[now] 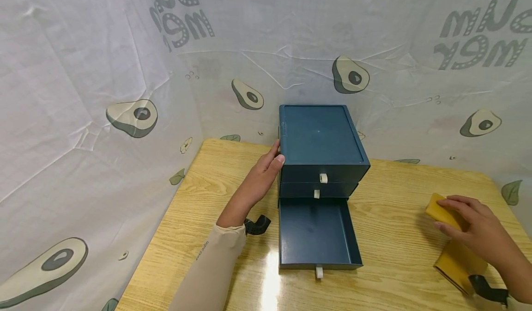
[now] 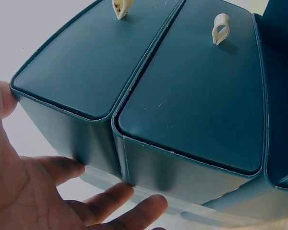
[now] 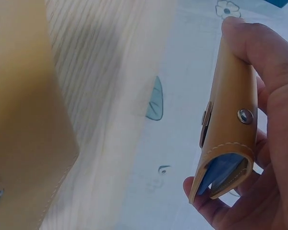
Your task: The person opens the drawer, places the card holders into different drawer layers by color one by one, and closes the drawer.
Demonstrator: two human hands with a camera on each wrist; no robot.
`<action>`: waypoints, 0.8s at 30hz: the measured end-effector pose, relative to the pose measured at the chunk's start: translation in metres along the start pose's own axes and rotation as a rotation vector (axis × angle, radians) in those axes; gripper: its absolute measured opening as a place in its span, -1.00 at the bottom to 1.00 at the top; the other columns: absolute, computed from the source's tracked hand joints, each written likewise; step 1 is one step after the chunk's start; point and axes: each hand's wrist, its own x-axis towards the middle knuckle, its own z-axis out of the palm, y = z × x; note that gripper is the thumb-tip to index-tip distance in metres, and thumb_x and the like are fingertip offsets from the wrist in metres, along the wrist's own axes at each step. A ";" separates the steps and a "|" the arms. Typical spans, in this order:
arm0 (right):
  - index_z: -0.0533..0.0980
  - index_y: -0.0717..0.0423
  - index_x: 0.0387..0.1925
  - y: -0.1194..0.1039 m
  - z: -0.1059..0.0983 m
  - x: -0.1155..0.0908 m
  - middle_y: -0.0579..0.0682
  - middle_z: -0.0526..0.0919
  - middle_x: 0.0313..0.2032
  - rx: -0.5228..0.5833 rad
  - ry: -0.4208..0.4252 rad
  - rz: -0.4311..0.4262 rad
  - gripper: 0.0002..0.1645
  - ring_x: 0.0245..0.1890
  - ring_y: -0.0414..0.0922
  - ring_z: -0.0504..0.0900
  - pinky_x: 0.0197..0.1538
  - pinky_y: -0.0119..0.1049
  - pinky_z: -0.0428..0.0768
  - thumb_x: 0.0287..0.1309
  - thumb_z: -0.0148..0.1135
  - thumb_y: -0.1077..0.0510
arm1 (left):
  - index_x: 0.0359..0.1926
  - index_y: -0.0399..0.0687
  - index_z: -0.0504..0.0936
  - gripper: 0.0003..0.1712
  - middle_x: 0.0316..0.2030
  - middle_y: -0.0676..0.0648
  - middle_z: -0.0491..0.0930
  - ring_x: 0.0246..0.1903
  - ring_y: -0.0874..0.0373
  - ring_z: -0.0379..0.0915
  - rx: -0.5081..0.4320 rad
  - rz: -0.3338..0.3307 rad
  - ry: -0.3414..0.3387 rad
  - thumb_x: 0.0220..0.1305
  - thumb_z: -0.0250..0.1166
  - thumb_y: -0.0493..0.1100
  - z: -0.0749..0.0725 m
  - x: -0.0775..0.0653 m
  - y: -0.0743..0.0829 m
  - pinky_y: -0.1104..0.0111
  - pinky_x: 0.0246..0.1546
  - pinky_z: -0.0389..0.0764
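A dark blue drawer unit (image 1: 320,135) stands on the table with its bottom drawer (image 1: 316,237) pulled out and bare inside. My left hand (image 1: 263,172) rests against the unit's left side. In the left wrist view, the extended fingers (image 2: 117,194) lie along that side, with the thumb at the top edge. At the right, my right hand (image 1: 482,228) grips a small tan leather case (image 1: 441,211), raised above the table. Its metal snap (image 3: 245,116) and rounded open end, with something blue inside, show in the right wrist view. Below that hand lies a larger tan leather item (image 1: 459,265) with stitched edges.
The upper two drawers, each with a white loop tab (image 1: 323,178), are closed. Behind the unit and along the left hangs a pale sheet (image 1: 291,33) printed with avocados. Wooden tabletop (image 1: 395,237) shows between the unit and the leather items.
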 end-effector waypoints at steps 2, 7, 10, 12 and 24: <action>0.58 0.35 0.21 -0.003 -0.001 0.001 0.43 0.47 0.22 0.005 -0.003 -0.006 -0.30 0.13 0.48 0.38 0.04 0.38 0.33 0.04 0.70 0.27 | 0.79 0.23 -0.15 -0.03 0.72 -0.13 -0.06 0.70 -0.13 -0.13 0.001 -0.001 0.000 0.62 -0.16 0.51 0.000 0.000 0.000 -0.24 0.60 0.06; 0.61 0.30 0.20 -0.005 -0.003 0.002 0.37 0.50 0.22 -0.011 0.015 -0.040 -0.28 0.11 0.41 0.43 0.14 0.07 0.33 0.00 0.72 0.27 | 0.78 0.29 -0.16 -0.04 0.72 -0.13 -0.06 0.70 -0.13 -0.13 0.006 -0.005 -0.002 0.61 -0.16 0.54 0.000 0.000 0.000 -0.24 0.60 0.06; 0.62 0.26 0.20 -0.005 -0.002 0.002 0.33 0.51 0.22 -0.025 0.024 -0.050 -0.28 0.10 0.37 0.45 0.09 -0.20 0.28 -0.03 0.73 0.25 | 0.79 0.24 -0.16 -0.02 0.72 -0.13 -0.06 0.70 -0.14 -0.13 0.006 -0.002 -0.004 0.61 -0.16 0.54 0.000 0.000 0.000 -0.24 0.60 0.06; 0.62 0.26 0.20 -0.006 -0.002 0.002 0.34 0.51 0.22 -0.026 0.021 -0.050 -0.27 0.10 0.37 0.45 0.08 -0.16 0.30 -0.03 0.74 0.25 | 0.79 0.20 -0.16 -0.01 0.72 -0.13 -0.06 0.70 -0.14 -0.13 0.006 0.001 -0.005 0.62 -0.17 0.54 0.000 0.000 -0.001 -0.25 0.60 0.06; 0.63 0.25 0.21 -0.013 -0.002 0.003 0.30 0.52 0.23 -0.019 0.007 -0.032 -0.23 0.11 0.34 0.46 0.13 -0.26 0.33 -0.10 0.75 0.29 | 0.79 0.21 -0.14 -0.06 0.73 -0.11 -0.06 0.70 -0.13 -0.13 0.013 -0.015 0.007 0.65 -0.15 0.47 0.000 -0.001 0.000 -0.24 0.60 0.06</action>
